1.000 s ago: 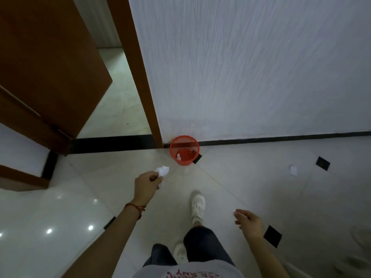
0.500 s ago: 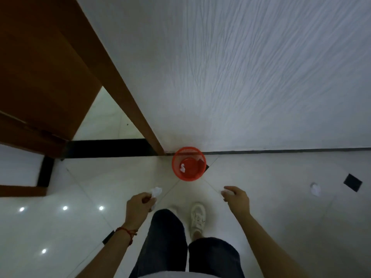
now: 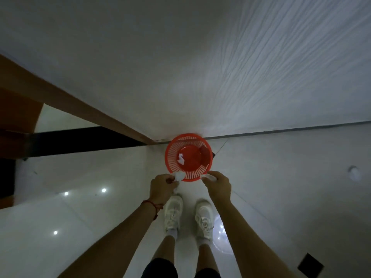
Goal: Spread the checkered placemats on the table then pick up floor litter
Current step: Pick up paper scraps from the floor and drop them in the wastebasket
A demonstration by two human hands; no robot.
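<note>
A red slatted waste basket (image 3: 172, 169) stands on the floor against the white wall, with one white paper scrap (image 3: 181, 159) lying inside. My left hand (image 3: 161, 189) pinches a crumpled white paper (image 3: 179, 175) right at the basket's near rim. My right hand (image 3: 218, 186) holds a small white scrap (image 3: 209, 178) in its curled fingers, also at the near rim. Another crumpled white paper (image 3: 354, 173) lies on the floor far to the right.
My two white shoes (image 3: 187, 214) stand just behind the basket. A brown door frame (image 3: 86, 109) and dark threshold strip (image 3: 80, 141) run on the left. A black floor tile inset (image 3: 310, 265) sits at the lower right. The white wall (image 3: 200, 67) rises directly ahead.
I have stepped up to the basket and bent over it. Both hands moved forward to the near rim, each still holding its paper.
</note>
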